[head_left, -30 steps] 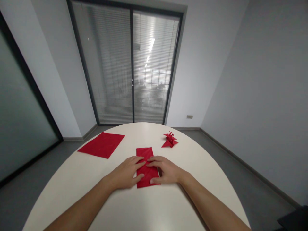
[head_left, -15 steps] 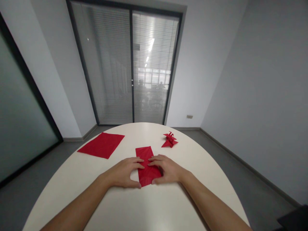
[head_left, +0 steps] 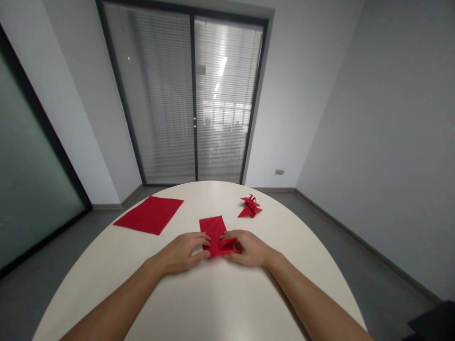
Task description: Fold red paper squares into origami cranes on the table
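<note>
A piece of folded red paper (head_left: pixel 214 227) lies on the white table between my hands. Its near part is raised and bent upward, while the far end rests flat. My left hand (head_left: pixel 186 252) holds the left side, fingertips on top and thumb at the near left corner. On the right, my right hand (head_left: pixel 246 248) grips the lifted near edge, with the thumb partly hidden under the paper and the fingers on its upper side.
Ahead to the left, a flat red sheet (head_left: pixel 151 215) lies on the round white table (head_left: pixel 213 303). Folded red paper figures, looking like origami cranes (head_left: pixel 250 207), sit near the far right edge. Beyond the table are a glass partition with blinds (head_left: pixel 227 142) and grey walls.
The paper's near edge, flat before, has come up and folded away from me, so the paper looks shorter. Both thumbs have moved forward with it.
</note>
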The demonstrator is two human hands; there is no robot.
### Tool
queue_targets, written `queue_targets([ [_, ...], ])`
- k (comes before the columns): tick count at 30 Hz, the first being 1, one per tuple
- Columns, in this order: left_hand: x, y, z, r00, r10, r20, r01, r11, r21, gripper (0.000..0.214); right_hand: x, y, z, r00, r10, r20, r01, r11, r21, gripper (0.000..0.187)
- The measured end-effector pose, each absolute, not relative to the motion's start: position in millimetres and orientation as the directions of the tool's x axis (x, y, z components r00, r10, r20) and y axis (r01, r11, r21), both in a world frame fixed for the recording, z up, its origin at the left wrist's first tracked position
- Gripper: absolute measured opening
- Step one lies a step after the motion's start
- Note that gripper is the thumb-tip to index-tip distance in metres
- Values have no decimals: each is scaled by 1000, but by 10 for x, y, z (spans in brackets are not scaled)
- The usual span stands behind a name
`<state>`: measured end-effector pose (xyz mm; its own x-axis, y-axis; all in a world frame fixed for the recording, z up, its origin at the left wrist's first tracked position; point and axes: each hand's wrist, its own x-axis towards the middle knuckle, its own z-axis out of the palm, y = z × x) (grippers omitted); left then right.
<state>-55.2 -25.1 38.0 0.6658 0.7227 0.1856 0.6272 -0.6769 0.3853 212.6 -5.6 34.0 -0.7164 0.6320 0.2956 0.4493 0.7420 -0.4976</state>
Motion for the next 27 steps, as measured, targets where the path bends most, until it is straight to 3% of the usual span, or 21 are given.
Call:
queue_targets([
  [3, -556, -259, 396, 675, 710, 203, 606, -689, 397, 31, 2119, -76, 360, -655, 707, 266, 504, 671, -543, 27],
  [7, -517, -227, 368, 584, 784, 212, 646, -607, 464, 26, 2136, -50, 322, -587, 770, 249, 538, 601, -591, 34],
  [10, -489, -191, 334, 521, 829, 201, 652, -539, 533, 29, 2141, -17, 276, -550, 799, 246, 528, 560, -639, 41],
  [15, -453, -163, 297, 376, 906, 194, 671, -411, 617, 29, 2083, 18, 216, -496, 832, 249, 466, 497, -732, 28],
  [18, -412, -156, 262, 347, 914, 211, 594, -388, 704, 28, 2050, 28, 181, -460, 850, 256, 435, 468, -769, 26],
  [22, -355, -140, 183, 291, 936, 200, 500, -327, 802, 38, 2043, 49, 112, -458, 854, 247, 441, 459, -771, 39],
  [27, -302, -114, 72, 215, 940, 263, 539, -339, 771, 52, 2028, 107, 4, -414, 863, 290, 485, 479, -732, 58],
])
